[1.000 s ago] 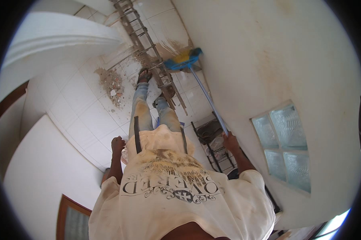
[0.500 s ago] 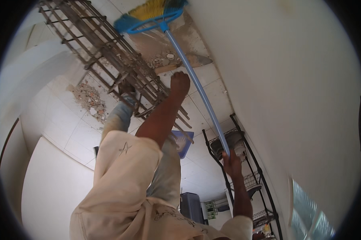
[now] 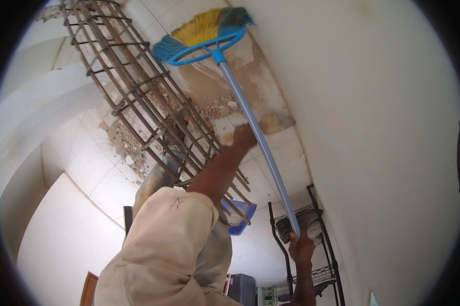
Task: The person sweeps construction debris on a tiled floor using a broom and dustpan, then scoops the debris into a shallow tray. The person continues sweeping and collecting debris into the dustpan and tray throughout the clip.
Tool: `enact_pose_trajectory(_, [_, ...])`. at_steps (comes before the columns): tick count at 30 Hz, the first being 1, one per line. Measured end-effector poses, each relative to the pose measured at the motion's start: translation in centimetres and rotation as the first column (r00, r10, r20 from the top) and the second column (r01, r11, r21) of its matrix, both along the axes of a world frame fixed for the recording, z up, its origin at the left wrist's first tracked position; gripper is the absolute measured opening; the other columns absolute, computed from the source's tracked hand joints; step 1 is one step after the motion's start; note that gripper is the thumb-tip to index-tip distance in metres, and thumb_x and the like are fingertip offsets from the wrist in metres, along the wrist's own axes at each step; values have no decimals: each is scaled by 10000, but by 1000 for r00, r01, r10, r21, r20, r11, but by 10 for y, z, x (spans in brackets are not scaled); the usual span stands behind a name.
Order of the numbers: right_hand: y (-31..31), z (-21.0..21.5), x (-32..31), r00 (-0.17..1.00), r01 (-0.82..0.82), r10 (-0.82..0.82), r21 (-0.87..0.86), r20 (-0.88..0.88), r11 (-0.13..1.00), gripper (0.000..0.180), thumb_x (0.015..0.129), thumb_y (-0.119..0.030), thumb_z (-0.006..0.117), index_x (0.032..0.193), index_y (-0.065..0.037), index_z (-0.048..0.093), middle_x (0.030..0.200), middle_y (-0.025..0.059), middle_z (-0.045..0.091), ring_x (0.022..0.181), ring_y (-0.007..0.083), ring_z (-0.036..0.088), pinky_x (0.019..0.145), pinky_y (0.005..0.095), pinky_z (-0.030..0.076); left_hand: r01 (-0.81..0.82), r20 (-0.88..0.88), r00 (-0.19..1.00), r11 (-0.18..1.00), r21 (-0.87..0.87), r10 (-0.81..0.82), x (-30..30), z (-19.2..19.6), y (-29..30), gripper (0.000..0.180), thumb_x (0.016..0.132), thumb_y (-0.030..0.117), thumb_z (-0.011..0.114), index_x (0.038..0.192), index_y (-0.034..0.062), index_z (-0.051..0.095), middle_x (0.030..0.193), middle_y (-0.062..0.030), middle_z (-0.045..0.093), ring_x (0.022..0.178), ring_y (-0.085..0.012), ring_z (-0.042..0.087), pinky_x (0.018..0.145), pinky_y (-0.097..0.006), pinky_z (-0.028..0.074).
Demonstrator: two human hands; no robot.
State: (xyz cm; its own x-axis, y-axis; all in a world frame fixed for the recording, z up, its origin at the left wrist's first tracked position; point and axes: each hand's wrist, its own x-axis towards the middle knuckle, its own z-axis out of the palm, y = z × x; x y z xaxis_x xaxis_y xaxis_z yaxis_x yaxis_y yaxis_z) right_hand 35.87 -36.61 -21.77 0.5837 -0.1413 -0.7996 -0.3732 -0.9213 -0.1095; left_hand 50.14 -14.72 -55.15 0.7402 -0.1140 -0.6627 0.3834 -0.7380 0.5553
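A broom crosses the view, its blue head with yellow and teal bristles (image 3: 202,31) up and its pale blue handle (image 3: 258,135) slanting down to the right. My right hand (image 3: 301,248) is closed round the lower end of that handle. Against the handle's left side, about halfway along, is my left hand (image 3: 244,136), its fingers curled; the handle passes in front of its edge. I cannot tell whether it grips the handle. Beneath the broom head, brown dust (image 3: 209,79) and rubble (image 3: 219,107) cover floor tiles.
A long rusty rebar cage (image 3: 133,86) stretches from the top left to beside my left arm, its rod ends sticking out. Another rubble pile (image 3: 125,143) lies left of it. There is a blue dustpan (image 3: 238,217) near my legs. A black wire rack (image 3: 316,275) stands along the right wall (image 3: 377,132).
The whole view has shifted, so the floor, cage and rack appear lower. More of the broom head shows. My left hand, apart from the handle before, is now up against it.
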Motion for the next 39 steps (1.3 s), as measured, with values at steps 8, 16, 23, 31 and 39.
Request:
enact_pose_trajectory(8, [88,-34,210,920,-144,83,134,383,980,359,887,-365,455,813,-15,490,663,225,580,649,411,578,588,489,456,9,-447,893,996,-85,-46,-1,216,-20,326,712,153,493,972,-38,536,934,-225,612,924,-352,592,793,-402,473])
enact_pose_trajectory(16, [183,-47,233,990,125,-137,259,31,958,440,875,-402,387,946,-9,574,864,224,609,860,388,581,749,468,460,105,-561,783,946,-306,-269,-36,345,62,421,735,202,499,1032,-95,471,620,-193,597,595,-313,623,563,-402,481])
enact_pose_trajectory(23, [73,59,7,931,308,-297,19,-210,951,688,891,-525,255,853,65,606,861,293,586,896,433,553,804,482,422,333,-658,595,887,-319,-460,-62,473,163,494,790,354,543,1091,-29,464,794,-173,621,685,-269,623,660,-360,476])
enact_pose_trajectory(31, [79,175,-126,897,391,-374,30,-236,920,651,920,-471,216,871,66,580,836,301,580,924,447,536,821,491,414,270,-688,674,957,-108,-268,-75,532,218,529,786,330,539,1137,-53,438,858,-194,612,750,-278,625,666,-369,486])
enact_pose_trajectory(39, [97,138,-7,950,308,-312,135,1,942,553,917,-445,297,953,50,540,875,271,594,870,403,581,751,484,457,405,-519,782,914,1,-346,-111,534,237,478,780,289,560,1083,-64,449,811,-178,601,645,-241,613,582,-345,490])
